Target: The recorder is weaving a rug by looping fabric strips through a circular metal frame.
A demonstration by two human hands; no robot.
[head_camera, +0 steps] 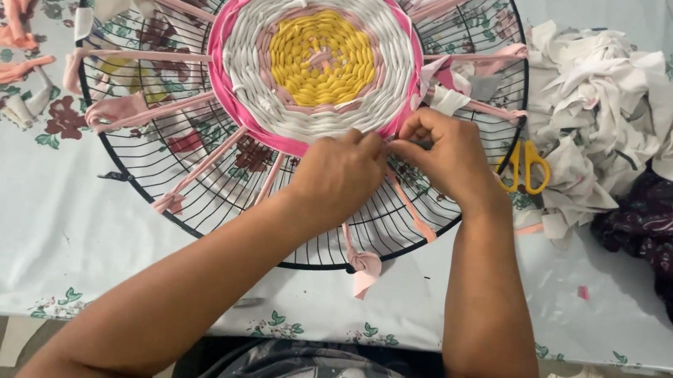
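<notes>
Two hands (393,166) pinching one woven round (316,57).

The round frame (136,159) in the upper middle of the frame looks like thin black wire, metal with a smooth painted coat. On it sits a woven disc (316,57) of soft matt cloth strips: yellow at the core, then pale pink, white and bright pink, ribbed and slightly lumpy. Pink cloth strips (152,55) stretch outward as spokes, knotted at the rim. The left hand (338,176) and right hand (444,152) pinch cloth at the disc's lower edge. At upper right, a heap of white cloth scraps (607,105) looks crumpled and matt; the scissors (527,164) beside it have glossy yellow plastic handles. The tablecloth (3,219) looks smooth and faintly shiny, printed with flowers.
</notes>
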